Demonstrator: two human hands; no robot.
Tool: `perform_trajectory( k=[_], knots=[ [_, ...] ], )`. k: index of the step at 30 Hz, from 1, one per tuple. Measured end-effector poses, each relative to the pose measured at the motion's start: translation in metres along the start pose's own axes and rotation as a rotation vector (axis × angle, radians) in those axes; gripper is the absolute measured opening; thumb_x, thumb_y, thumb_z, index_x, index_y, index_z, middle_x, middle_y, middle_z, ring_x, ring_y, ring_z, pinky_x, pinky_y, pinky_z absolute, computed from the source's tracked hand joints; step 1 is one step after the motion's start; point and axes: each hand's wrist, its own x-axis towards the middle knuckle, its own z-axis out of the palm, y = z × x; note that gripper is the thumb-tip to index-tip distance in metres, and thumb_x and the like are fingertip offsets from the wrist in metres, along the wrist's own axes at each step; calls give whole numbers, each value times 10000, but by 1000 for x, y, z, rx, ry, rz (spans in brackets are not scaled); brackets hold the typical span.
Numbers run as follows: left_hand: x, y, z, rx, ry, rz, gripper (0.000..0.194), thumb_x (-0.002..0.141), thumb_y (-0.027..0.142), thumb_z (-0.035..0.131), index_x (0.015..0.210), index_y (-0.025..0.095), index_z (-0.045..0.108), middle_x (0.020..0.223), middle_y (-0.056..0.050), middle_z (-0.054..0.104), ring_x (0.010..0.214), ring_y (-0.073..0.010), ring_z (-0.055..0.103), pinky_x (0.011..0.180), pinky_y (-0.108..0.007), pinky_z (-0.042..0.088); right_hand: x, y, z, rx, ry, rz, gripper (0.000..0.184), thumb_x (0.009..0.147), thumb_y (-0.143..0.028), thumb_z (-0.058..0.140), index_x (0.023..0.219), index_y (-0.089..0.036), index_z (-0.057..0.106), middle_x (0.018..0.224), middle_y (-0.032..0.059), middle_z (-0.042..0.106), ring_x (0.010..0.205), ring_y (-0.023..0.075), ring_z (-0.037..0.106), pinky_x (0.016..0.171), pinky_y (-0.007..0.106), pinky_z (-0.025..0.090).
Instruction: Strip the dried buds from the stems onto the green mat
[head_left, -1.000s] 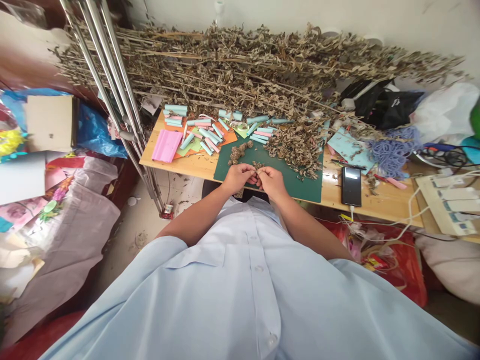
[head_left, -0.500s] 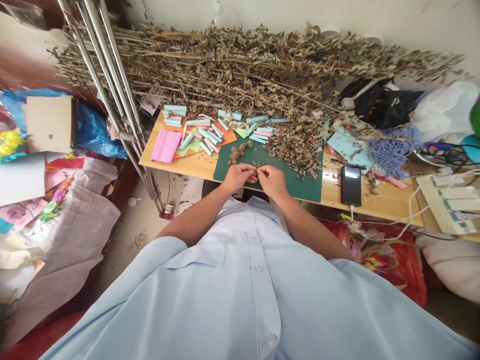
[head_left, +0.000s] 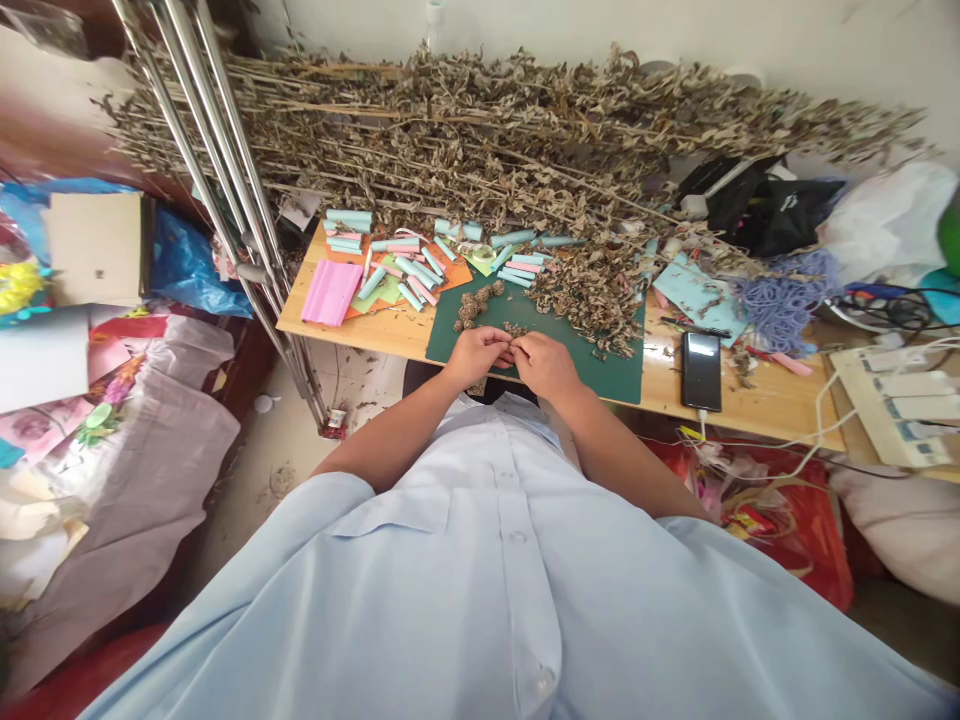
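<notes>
The left hand (head_left: 480, 354) and right hand (head_left: 547, 362) meet at the centre of the frame, over the near edge of a green mat (head_left: 615, 382). Their fingers are curled inward, thumbs and forefingers drawn together so that the tips touch or nearly touch. The fingers hide whatever may be between them, so I cannot tell whether either hand has hold of something.

A little heap of dried leaf crumbs (head_left: 515, 328) lies just beyond the meeting fingertips, on the mat. Near the left hand, just above it in the frame, a cluster of brown leaf clumps (head_left: 477, 304) sits on the mat. Above and right of the right hand, a loose pile of dried leaves (head_left: 589, 295) spreads across the mat's upper right part, apart from the fingers.

Farther out, left of the mat, rolled paper tubes (head_left: 416, 270) in pale blue and pink lie on the wooden table (head_left: 780, 402), with a folded pink sheet (head_left: 331, 292) beside them. Right of the mat are a black phone (head_left: 701, 370) with a cable plugged in, a light blue sheet (head_left: 697, 290) and a tangle of bluish cord (head_left: 787, 305). Long dried stalks (head_left: 450, 130) stretch across the top of the frame, behind metal poles (head_left: 221, 150) at upper left.
</notes>
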Motion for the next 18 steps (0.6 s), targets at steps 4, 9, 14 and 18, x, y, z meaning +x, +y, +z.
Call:
perform_trajectory(
  k=[4,9,14,18],
  knots=[
    [-1,-1,-1,11,-28,10,100,859,134,630,948,98,658,778,-39,725,695,-133,717,662,-267,604,0,0,1,-6,23,24,199,930,-209,503,864,-208,690,892,84,697,887,230,631,796,323,456],
    [-1,-1,-1,20,-39,15,132,876,187,648,981,108,647,775,-30,715,677,-120,706,665,-262,601,1,1,4,68,59,76,203,930,-235,502,885,-210,699,884,75,710,853,224,633,799,325,462],
    [1,-1,-1,19,-54,27,109,873,204,655,913,110,617,738,-24,688,661,-120,702,664,-258,595,1,2,6,112,58,75,214,939,-242,492,900,-208,700,898,71,713,860,215,636,807,320,461],
    [0,-5,0,116,-57,73,60,897,192,595,888,132,595,719,-11,670,600,-85,653,586,-195,532,1,3,8,135,47,113,218,939,-247,485,895,-207,695,898,68,717,847,209,631,795,318,460]
  ],
)
